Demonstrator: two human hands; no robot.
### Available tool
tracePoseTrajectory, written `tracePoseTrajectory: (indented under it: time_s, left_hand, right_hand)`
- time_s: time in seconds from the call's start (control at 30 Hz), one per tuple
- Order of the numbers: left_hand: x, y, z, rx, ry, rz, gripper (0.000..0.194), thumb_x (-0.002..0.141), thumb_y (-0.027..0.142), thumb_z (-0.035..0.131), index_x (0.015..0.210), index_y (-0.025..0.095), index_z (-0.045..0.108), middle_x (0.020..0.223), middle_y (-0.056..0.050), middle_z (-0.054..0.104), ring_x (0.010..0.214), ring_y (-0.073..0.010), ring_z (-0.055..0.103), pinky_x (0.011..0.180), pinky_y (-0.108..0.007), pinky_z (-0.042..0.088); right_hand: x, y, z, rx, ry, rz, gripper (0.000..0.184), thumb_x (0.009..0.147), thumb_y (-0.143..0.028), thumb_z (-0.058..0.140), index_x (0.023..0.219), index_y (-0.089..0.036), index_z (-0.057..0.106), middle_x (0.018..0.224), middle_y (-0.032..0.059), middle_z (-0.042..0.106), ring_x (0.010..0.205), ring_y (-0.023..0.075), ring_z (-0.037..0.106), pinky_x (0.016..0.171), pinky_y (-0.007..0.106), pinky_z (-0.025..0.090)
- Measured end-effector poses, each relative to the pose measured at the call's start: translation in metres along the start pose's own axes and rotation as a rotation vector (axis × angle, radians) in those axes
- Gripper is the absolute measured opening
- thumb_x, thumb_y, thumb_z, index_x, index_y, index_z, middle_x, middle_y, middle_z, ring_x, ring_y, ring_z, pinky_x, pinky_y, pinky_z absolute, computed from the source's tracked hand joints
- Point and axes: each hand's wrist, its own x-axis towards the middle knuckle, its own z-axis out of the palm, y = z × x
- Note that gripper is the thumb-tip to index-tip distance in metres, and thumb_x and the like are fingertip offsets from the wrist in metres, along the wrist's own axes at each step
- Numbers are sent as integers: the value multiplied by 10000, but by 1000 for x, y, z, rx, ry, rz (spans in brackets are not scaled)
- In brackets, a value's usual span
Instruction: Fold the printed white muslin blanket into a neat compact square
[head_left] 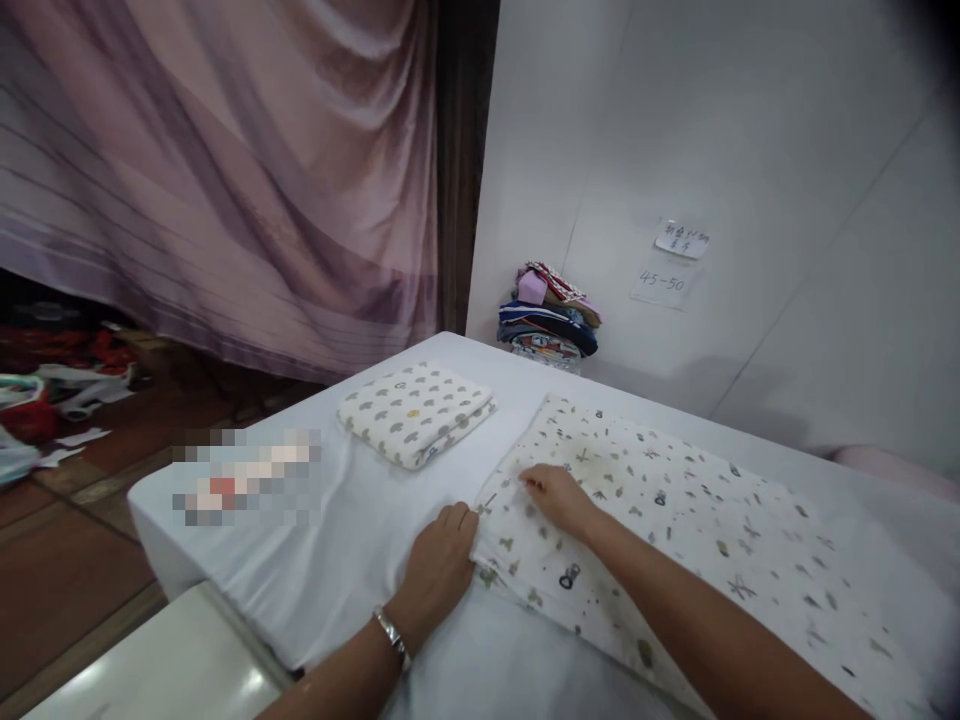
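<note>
Straightening the cloth [682, 520], spread on the counter [300, 570], seems to be the step in hand; the next move likely calls for a light touch that keeps its edge flat. The left hand [444, 552] lies knuckles-up at its left edge, the right hand [556, 498] above it with fingers curled; whether either pinches fabric, I cannot tell.

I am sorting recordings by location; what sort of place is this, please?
Probably a makeshift textile workroom: a white-covered table bears a spread patterned cloth and a folded cloth, a stack of textiles is by the wall, and a paper there reads "45-50".
</note>
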Motion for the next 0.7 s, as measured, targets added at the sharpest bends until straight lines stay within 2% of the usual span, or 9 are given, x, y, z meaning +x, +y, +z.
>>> tracePoseTrajectory:
  time_s: [0.1, 0.23, 0.33, 0.5, 0.6, 0.7]
  left_hand:
    - [-1, 0, 0, -15, 35, 30, 306, 647, -31, 404, 846, 191, 471, 1004, -51, 527, 961, -208, 451, 795, -321, 380]
    - [-1, -3, 7, -30, 71, 36, 314, 638, -47, 382, 826, 189, 468, 962, -53, 528, 939, -204, 455, 787, -323, 373]
    - [0, -6, 13, -34, 87, 31, 301, 654, -40, 383, 830, 191, 465, 946, -53, 524, 907, -199, 455, 772, -320, 368]
    - [1, -8, 15, -57, 31, 7, 294, 670, -25, 388, 848, 197, 463, 923, -48, 516, 878, -193, 462, 742, -310, 367]
    - [2, -7, 14, -65, 8, 1, 285, 690, -19, 389, 863, 196, 462, 937, -47, 515, 897, -190, 462, 757, -307, 369]
    - [3, -8, 14, -74, -11, 2, 280, 705, -15, 389, 876, 195, 465, 970, -46, 519, 916, -188, 460, 775, -309, 374]
  right_hand:
    - [30, 30, -7, -181, -26, 105, 342, 862, -131, 376, 1070, -154, 647, 1138, 99, 624, 1029, 193, 565, 888, 270, 392]
    - [58, 49, -7, -265, -72, 69, 359, 838, -102, 426, 1148, -146, 602, 1214, 113, 564, 1018, 189, 558, 858, 255, 399]
    - [74, 54, -4, -316, -129, 13, 409, 815, -88, 470, 1204, -176, 562, 1276, 95, 515, 1002, 176, 557, 826, 239, 406]
    - [94, 57, -1, -425, -227, -42, 239, 806, -95, 496, 969, -160, 658, 1084, 95, 599, 926, 189, 573, 765, 253, 419]
    - [95, 57, 2, -500, -249, -62, 229, 797, -57, 477, 922, -135, 652, 1058, 112, 598, 873, 191, 582, 734, 264, 428]
    - [89, 55, 5, -564, -251, -99, 245, 805, -47, 464, 976, -120, 623, 1097, 134, 578, 891, 202, 574, 743, 276, 432]
